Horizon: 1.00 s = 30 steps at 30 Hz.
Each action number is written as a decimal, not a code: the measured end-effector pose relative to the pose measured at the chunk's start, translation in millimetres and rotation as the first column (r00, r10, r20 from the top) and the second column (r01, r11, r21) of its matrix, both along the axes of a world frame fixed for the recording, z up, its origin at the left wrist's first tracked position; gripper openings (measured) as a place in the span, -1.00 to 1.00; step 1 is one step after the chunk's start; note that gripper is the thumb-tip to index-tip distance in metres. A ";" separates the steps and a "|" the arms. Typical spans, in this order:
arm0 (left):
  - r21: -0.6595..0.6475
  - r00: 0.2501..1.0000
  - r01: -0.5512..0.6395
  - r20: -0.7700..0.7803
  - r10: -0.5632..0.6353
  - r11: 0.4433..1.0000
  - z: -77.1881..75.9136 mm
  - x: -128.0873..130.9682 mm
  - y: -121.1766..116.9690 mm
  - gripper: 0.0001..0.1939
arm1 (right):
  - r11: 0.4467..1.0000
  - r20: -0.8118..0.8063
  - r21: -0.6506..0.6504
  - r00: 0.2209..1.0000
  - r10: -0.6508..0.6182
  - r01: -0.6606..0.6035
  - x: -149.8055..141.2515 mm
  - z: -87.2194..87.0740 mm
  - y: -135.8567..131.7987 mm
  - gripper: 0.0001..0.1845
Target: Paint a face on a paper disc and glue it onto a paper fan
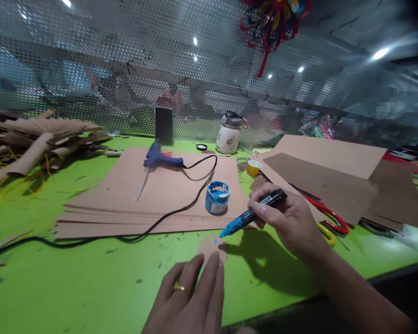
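Observation:
In my right hand (289, 222) is a black marker (252, 213) with its front end coated in blue paint. Its tip hovers over or just touches a small round piece of brown paper (212, 246), which bears a small blue spot. My left hand (191, 292), wearing a gold ring, lies with fingers stretched out, their tips pressing the paper piece onto the green table. Just beyond the marker stands an uncapped jar of blue paint (217, 198), smeared around its rim, on a stack of brown paper sheets (104, 195).
A blue glue gun (162, 160) with a black cord rests on the stack. Scissors with red handles (334, 220) lie right of my right hand. Behind are a yellow spool (253, 168), a bottle (228, 132), a phone-like dark slab (164, 126) and more brown sheets (330, 153). Paper rolls (31, 153) pile up left.

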<state>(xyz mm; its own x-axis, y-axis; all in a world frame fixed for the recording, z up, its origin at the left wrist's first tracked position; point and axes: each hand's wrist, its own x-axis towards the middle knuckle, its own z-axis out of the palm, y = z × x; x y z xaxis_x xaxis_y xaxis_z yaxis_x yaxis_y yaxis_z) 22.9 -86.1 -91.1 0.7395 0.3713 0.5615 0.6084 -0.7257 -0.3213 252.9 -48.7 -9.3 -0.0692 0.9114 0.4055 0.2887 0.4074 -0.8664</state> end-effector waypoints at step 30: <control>0.017 1.000 0.003 -0.005 -0.003 1.000 1.6 2.1 0.9 -0.36 | 0.995 0.074 -0.078 0.995 0.072 -0.066 -11.1 -2.6 1.0 -0.92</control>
<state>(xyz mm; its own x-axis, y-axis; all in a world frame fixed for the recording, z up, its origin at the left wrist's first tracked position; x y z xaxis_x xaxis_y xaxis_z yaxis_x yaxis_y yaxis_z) 25.0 -85.2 -89.6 0.7434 0.3596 0.5639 0.6048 -0.7215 -0.3371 241.7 -47.8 -11.9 -0.1616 0.9312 0.3266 0.3291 0.3628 -0.8718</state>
